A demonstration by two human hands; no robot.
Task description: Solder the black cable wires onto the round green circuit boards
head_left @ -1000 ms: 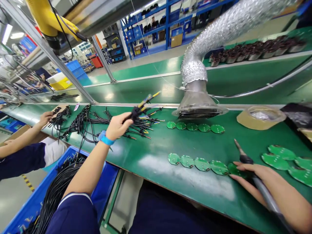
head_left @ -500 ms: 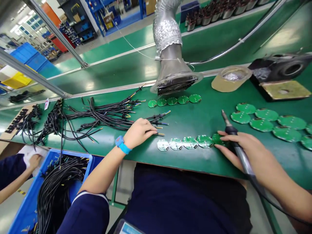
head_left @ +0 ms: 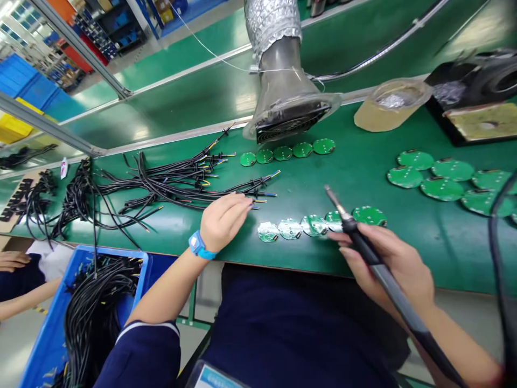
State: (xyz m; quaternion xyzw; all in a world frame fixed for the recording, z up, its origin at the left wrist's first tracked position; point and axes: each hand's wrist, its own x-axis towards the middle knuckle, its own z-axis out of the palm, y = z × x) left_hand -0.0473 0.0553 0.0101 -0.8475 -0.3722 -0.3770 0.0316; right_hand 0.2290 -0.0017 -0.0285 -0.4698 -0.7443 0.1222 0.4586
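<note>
Black cables [head_left: 181,188] with bare coloured wire ends lie on the green bench. My left hand [head_left: 225,222], with a blue watch on the wrist, rests at their tips; its fingers are together, and what lies under them is hidden. My right hand [head_left: 388,258] is closed on a soldering iron [head_left: 355,234], whose tip points up and left above the bench. Under and beside that hand runs a near row of round green circuit boards [head_left: 290,228], the rightmost board [head_left: 369,216] just beyond the fingers. A second row of boards [head_left: 283,153] lies farther back.
A fume extractor hood [head_left: 294,113] hangs over the back row. To the right are more boards [head_left: 442,188], a translucent cup [head_left: 391,105] and a sponge tray [head_left: 482,121]. A blue bin [head_left: 147,269] of cables stands front left, near another person's arm [head_left: 32,299].
My right hand has moved left with the iron, off the rightmost board, which sits slightly apart from the row. My left fingers have drawn a little left. The view has shifted.
</note>
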